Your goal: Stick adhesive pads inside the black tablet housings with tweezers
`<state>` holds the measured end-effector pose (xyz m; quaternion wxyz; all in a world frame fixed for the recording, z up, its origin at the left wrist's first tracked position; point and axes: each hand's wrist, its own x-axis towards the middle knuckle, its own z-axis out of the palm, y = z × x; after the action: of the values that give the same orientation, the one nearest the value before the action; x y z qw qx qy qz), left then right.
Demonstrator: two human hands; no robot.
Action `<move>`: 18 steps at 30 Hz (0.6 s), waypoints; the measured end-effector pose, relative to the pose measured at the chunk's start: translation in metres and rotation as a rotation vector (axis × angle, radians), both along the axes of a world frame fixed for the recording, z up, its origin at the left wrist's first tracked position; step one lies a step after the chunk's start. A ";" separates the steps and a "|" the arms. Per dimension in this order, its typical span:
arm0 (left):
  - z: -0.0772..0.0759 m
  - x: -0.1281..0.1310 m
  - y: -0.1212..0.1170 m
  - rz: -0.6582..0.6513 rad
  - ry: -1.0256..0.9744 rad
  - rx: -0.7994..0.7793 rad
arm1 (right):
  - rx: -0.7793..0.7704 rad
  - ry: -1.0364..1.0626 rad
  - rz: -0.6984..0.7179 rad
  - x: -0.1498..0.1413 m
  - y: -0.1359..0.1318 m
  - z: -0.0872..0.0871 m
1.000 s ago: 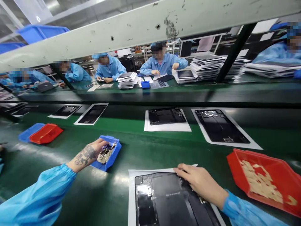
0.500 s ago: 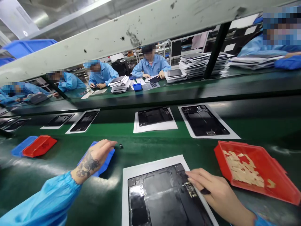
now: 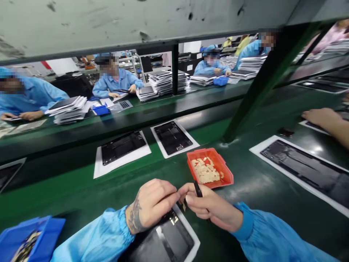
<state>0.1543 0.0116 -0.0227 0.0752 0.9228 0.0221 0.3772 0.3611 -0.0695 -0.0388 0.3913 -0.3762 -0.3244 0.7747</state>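
Observation:
My left hand (image 3: pixel 154 205) is over the upper part of a dark tablet housing (image 3: pixel 166 238), its fingers pressed together and meeting the fingertips of my right hand. What lies between its fingertips is hidden. My right hand (image 3: pixel 211 206) is closed around a slim black pen-like tool (image 3: pixel 198 190) that sticks up past the thumb. A tiny tan piece (image 3: pixel 183 206) shows under its fingertips, too small to name. Under the housing lies a white sheet (image 3: pixel 194 248). Just beyond my right hand stands a red bin (image 3: pixel 226 177) of small cream-coloured pieces.
A blue bin (image 3: pixel 56 233) with small parts stands at lower left. More tablet housings (image 3: pixel 122 147) on white sheets lie across the green bench. A co-worker's hand (image 3: pixel 324 118) is at the right. A dark green post (image 3: pixel 253 91) rises beyond the red bin.
The view has swung right. My left hand has come from beside the blue bin to the tablet housing, meeting my right hand. The pen-like tool now points up from my right hand.

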 end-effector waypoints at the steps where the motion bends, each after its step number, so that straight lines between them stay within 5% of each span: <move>1: -0.002 0.006 0.003 -0.003 -0.006 -0.009 | -0.002 0.012 -0.003 0.004 0.000 -0.001; 7: -0.010 0.036 0.011 0.023 -0.046 -0.098 | 0.121 -0.199 -0.128 0.022 0.001 0.000; 10: -0.007 0.054 0.010 0.172 -0.049 -0.550 | 0.316 -0.529 -0.333 0.035 0.004 0.001; 13: -0.007 0.072 0.011 0.159 0.046 -1.088 | 0.427 -0.730 -0.433 0.048 0.006 -0.002; 18: -0.018 0.095 0.014 0.148 0.063 -1.457 | 0.547 -0.833 -0.436 0.058 0.007 -0.008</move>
<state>0.2494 0.0256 -0.0406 0.6435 0.6453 0.3317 0.2441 0.4194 -0.0625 -0.0463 0.4651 -0.5942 -0.5562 0.3481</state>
